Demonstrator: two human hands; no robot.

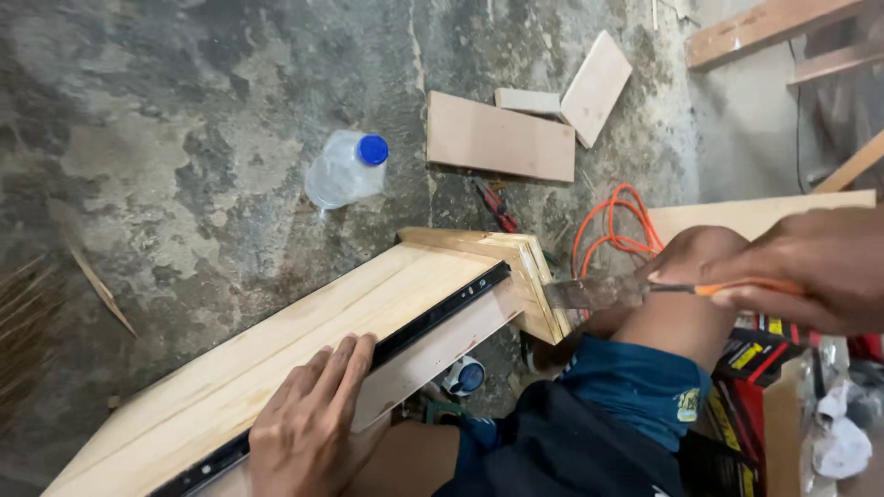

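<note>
**Chisel at the board's end**

While your left hand point(308, 423) lies flat, fingers apart, on the long wooden board point(276, 359) beside its black rail point(433, 317), your right hand point(801, 271) grips a chisel point(599, 293) touching the board's end. Open floor point(166, 138) lies beyond. Your right hand runs off the picture's edge.

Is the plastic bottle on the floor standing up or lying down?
Lying down. The plastic bottle rests on its side on the concrete floor, blue cap pointing right, apart from both hands.

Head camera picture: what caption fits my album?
Left hand steadies a wooden drawer while right hand presses a chisel against its end.
</note>
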